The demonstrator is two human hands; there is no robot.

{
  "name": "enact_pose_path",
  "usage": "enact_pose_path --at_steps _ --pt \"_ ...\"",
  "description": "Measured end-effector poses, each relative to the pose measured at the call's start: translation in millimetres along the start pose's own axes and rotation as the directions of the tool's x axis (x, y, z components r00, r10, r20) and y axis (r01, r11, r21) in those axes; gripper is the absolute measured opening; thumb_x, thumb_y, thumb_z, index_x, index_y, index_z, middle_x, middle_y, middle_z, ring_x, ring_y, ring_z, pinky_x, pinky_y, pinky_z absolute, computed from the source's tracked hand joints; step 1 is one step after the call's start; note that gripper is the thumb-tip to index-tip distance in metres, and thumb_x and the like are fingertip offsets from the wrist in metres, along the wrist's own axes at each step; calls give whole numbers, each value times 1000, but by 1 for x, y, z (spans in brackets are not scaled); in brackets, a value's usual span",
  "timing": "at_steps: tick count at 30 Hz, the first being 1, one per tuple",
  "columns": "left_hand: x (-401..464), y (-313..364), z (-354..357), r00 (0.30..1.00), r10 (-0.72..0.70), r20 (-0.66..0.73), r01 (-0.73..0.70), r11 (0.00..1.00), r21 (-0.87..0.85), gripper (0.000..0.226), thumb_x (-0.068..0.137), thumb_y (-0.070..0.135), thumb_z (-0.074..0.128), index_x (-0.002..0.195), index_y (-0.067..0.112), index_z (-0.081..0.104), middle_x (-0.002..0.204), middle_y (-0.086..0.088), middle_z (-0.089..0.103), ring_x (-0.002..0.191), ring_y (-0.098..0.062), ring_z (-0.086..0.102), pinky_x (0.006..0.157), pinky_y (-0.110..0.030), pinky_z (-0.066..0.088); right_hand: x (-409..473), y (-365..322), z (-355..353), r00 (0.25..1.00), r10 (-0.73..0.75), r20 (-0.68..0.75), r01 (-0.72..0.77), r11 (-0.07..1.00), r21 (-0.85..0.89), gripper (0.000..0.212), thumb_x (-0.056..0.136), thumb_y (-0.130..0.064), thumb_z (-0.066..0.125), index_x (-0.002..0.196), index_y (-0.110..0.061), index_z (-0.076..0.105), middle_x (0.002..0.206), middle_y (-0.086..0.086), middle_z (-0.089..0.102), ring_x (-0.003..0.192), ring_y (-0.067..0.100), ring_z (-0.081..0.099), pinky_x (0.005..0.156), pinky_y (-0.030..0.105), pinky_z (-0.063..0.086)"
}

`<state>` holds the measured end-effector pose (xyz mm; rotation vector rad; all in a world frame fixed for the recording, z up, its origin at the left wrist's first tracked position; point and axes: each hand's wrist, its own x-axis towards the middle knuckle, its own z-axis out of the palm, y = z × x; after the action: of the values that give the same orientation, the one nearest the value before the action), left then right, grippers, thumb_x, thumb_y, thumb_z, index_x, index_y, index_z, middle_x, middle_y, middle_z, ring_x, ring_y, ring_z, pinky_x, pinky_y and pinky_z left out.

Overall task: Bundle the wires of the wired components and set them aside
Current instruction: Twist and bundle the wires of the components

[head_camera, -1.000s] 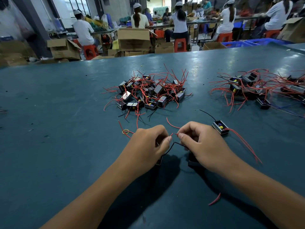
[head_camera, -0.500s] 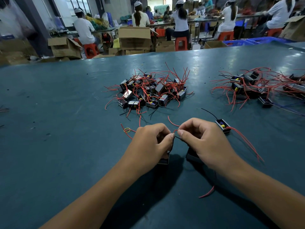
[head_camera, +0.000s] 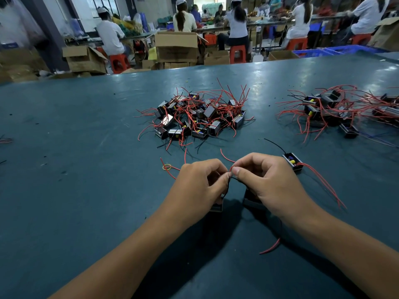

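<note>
— Where does the camera sit?
— One head-worn wide-angle view, looking forward and down over the teal worktop point(head_camera: 86, 169), which bends near the edges.
— How near is it?
— Close: both forearms enter from 6 o'clock, and the left hand point(head_camera: 199, 184) and right hand point(head_camera: 269, 182) meet just below centre.
— And farther out?
— A pile of wired components point(head_camera: 198, 117) lies at 12 o'clock, another pile point(head_camera: 336, 111) at 2 o'clock, seated workers point(head_camera: 237, 24) along the top.

No readable text, label, brand or number is found anywhere; cardboard boxes point(head_camera: 176, 47) and black wired components point(head_camera: 200, 117) are seen unmarked or too blurred.
</note>
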<state>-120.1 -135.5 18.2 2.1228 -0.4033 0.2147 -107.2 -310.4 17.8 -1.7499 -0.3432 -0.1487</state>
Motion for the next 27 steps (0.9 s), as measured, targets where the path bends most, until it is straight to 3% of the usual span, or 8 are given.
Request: enact_pose_path --at_steps 4,14,21,24,27 --pt "0 -1 1 1000 10 -2 -10 1000 23 16 95 15 65 80 20 67 64 5 68 48 -5 61 49 -21 52 0 -2 1 1000 12 3 -12 1000 25 13 86 -6 71 75 -13 70 57 -8 62 51 2 46 49 13 36" --pt "-1 3 0 998 56 -11 -55 996 66 10 92 15 70 82 18 72 66 8 66 52 -1 54 54 -32 53 1 3 1 999 -5 48 7 999 -38 13 88 -10 69 77 -17 67 62 -9 66 56 4 50 54 21 39" --pt "-2 10 -7 999 3 40 -4 1000 7 5 93 23 70 88 21 70 68 5 68 58 -18 66 59 -41 58 1 4 1 999 -34 40 37 997 -67 13 88 -10 68 78 -17 66 62 5 62 58 11 50 58 35 42" --pt "-1 15 -13 998 52 -42 -52 999 6 3 93 25 67 90 25 66 71 13 65 55 -12 63 56 -29 54 1 0 -2 993 -94 73 102 988 -114 10 85 -17 67 77 -19 64 58 -10 56 54 4 45 55 22 39" --pt "-1 22 -18 984 156 -87 -145 981 126 11 94 24 66 83 22 67 64 17 56 57 -3 52 55 -11 36 -3 -7 -2 979 -160 128 180 970 -164 7 84 -19 64 77 -20 64 56 -15 54 51 1 44 53 15 36"
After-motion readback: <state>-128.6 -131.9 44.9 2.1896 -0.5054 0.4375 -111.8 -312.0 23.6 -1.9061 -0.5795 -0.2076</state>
